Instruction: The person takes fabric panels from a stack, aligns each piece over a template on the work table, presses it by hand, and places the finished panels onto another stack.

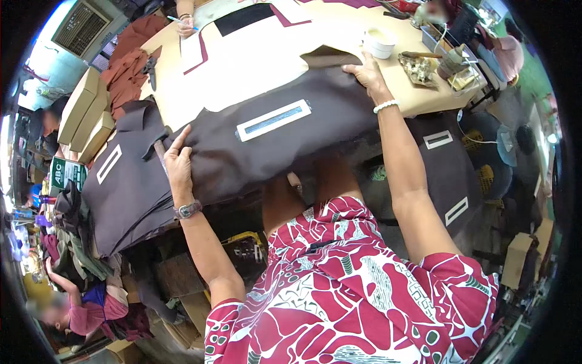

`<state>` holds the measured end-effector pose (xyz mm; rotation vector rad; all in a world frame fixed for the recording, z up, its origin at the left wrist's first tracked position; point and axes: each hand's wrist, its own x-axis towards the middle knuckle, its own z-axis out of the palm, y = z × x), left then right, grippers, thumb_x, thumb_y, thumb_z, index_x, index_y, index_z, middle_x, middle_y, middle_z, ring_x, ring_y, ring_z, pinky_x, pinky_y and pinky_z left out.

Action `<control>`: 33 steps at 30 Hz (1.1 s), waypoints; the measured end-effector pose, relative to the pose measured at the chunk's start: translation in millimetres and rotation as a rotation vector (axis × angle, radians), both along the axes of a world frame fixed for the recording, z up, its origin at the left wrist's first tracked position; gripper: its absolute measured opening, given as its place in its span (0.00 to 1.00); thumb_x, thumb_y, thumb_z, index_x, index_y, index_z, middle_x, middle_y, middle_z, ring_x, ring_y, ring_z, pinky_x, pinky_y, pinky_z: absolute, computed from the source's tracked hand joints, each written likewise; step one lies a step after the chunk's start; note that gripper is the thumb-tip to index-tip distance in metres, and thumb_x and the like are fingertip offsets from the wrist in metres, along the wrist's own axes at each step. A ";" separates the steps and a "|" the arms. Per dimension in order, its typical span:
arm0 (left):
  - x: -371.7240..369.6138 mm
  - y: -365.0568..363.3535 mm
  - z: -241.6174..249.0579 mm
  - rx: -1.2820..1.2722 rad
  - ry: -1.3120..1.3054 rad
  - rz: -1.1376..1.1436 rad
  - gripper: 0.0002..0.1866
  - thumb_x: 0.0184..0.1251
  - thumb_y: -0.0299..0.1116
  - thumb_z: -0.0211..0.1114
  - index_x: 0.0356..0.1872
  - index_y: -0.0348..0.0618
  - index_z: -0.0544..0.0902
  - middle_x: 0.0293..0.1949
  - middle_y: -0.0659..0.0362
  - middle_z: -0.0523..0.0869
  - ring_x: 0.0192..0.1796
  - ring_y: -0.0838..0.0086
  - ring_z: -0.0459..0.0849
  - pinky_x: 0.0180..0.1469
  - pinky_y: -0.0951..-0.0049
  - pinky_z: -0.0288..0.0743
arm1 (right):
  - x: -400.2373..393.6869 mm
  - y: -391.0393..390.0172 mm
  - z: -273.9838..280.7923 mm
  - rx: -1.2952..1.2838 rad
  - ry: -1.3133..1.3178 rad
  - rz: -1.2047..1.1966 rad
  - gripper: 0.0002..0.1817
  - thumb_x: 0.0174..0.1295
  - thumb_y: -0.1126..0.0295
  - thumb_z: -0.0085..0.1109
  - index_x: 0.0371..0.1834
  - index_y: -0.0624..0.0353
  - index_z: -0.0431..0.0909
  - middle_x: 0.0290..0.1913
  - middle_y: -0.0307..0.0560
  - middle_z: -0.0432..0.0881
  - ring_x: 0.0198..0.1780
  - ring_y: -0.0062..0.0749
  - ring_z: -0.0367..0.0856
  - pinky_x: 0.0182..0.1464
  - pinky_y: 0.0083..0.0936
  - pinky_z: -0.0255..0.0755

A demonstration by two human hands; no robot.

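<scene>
A dark brown sheet (279,145) that looks like leather spans the near edge of the table between my hands. It bears a white rectangular frame (274,121) around a narrow bluish slot. My left hand (179,165) grips the sheet's left edge, index finger pointing away and the other fingers partly curled. At the far right corner, my right hand (368,77) holds the sheet with thumb and index finger apart; its other fingers are hidden. A hammer (159,148) lies just left of my left hand, on more dark brown sheets (130,182).
Ahead lies a cream-covered table (254,67) with a white round tub (379,43) and a bag of scraps (418,70). Another person's hand (185,25) holds a pen at the far edge. Boxes (85,115) and a green can (68,174) stand left; a framed dark sheet (445,170) hangs right.
</scene>
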<state>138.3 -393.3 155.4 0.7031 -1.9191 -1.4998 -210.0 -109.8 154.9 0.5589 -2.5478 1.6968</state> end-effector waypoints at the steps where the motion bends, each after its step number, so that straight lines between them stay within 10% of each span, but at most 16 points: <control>1: 0.1 8.7 5.9 -0.004 0.030 -0.011 0.26 0.53 0.16 0.49 0.56 0.33 0.76 0.55 0.52 0.78 0.56 0.73 0.75 0.61 0.80 0.63 | 6.8 8.3 5.2 -0.012 0.030 -0.032 0.35 0.45 0.76 0.67 0.58 0.71 0.63 0.46 0.59 0.80 0.43 0.39 0.81 0.45 0.27 0.75; 5: 9.9 59.4 23.6 0.209 0.163 0.023 0.20 0.59 0.18 0.54 0.55 0.30 0.76 0.52 0.49 0.79 0.51 0.71 0.80 0.55 0.77 0.72 | 43.9 69.9 22.3 -0.108 0.044 -0.188 0.39 0.53 0.77 0.63 0.67 0.69 0.53 0.53 0.65 0.76 0.51 0.42 0.78 0.51 0.31 0.73; 8: 1.7 100.8 10.1 0.239 0.093 -0.152 0.21 0.56 0.16 0.52 0.53 0.31 0.78 0.51 0.52 0.81 0.53 0.73 0.79 0.57 0.77 0.69 | 34.0 162.2 -40.7 -0.226 0.252 -0.211 0.39 0.53 0.76 0.64 0.68 0.68 0.54 0.66 0.64 0.62 0.69 0.40 0.60 0.69 0.29 0.51; 12: -29.5 174.8 -20.2 0.234 -0.105 -0.716 0.27 0.52 0.17 0.53 0.59 0.34 0.73 0.60 0.53 0.74 0.59 0.71 0.74 0.61 0.72 0.66 | 105.2 312.1 -47.0 0.165 0.039 -0.511 0.34 0.55 0.72 0.62 0.65 0.65 0.61 0.67 0.57 0.64 0.68 0.44 0.62 0.67 0.34 0.55; 16: -69.6 258.5 -60.1 0.243 -0.393 -1.322 0.25 0.59 0.27 0.64 0.58 0.33 0.72 0.51 0.50 0.80 0.53 0.70 0.77 0.57 0.73 0.69 | 167.2 475.2 -31.5 0.530 -0.304 -0.677 0.36 0.53 0.75 0.61 0.68 0.60 0.59 0.68 0.58 0.62 0.67 0.55 0.62 0.65 0.38 0.59; 18: -75.0 309.7 -50.3 0.403 -0.093 -1.426 0.22 0.65 0.25 0.59 0.61 0.36 0.71 0.38 0.55 0.83 0.41 0.76 0.78 0.46 0.77 0.70 | 191.0 566.4 -26.8 0.694 -0.330 -0.720 0.36 0.49 0.78 0.62 0.66 0.61 0.62 0.64 0.60 0.67 0.66 0.48 0.65 0.64 0.34 0.61; 20: -78.0 332.7 -53.0 0.386 -0.181 -1.553 0.23 0.65 0.23 0.58 0.62 0.36 0.69 0.54 0.56 0.79 0.51 0.80 0.76 0.54 0.82 0.67 | 207.7 571.3 12.7 0.990 -0.339 -0.846 0.34 0.48 0.79 0.61 0.63 0.61 0.65 0.59 0.64 0.72 0.61 0.48 0.71 0.61 0.35 0.64; 28: -86.4 374.3 -63.3 -0.063 -0.114 -1.331 0.35 0.59 0.22 0.60 0.69 0.50 0.60 0.26 0.51 0.76 0.24 0.68 0.72 0.31 0.70 0.67 | 84.9 575.1 -23.1 1.206 -0.199 -0.905 0.31 0.54 0.69 0.57 0.64 0.47 0.64 0.44 0.64 0.79 0.48 0.58 0.77 0.49 0.46 0.71; 33: -100.3 386.9 -95.3 -0.277 -0.206 -1.120 0.39 0.61 0.24 0.57 0.71 0.45 0.48 0.28 0.41 0.78 0.29 0.48 0.77 0.34 0.53 0.69 | -3.8 514.9 -89.7 1.042 0.052 -0.795 0.31 0.56 0.68 0.57 0.66 0.47 0.62 0.36 0.58 0.82 0.40 0.55 0.80 0.44 0.47 0.71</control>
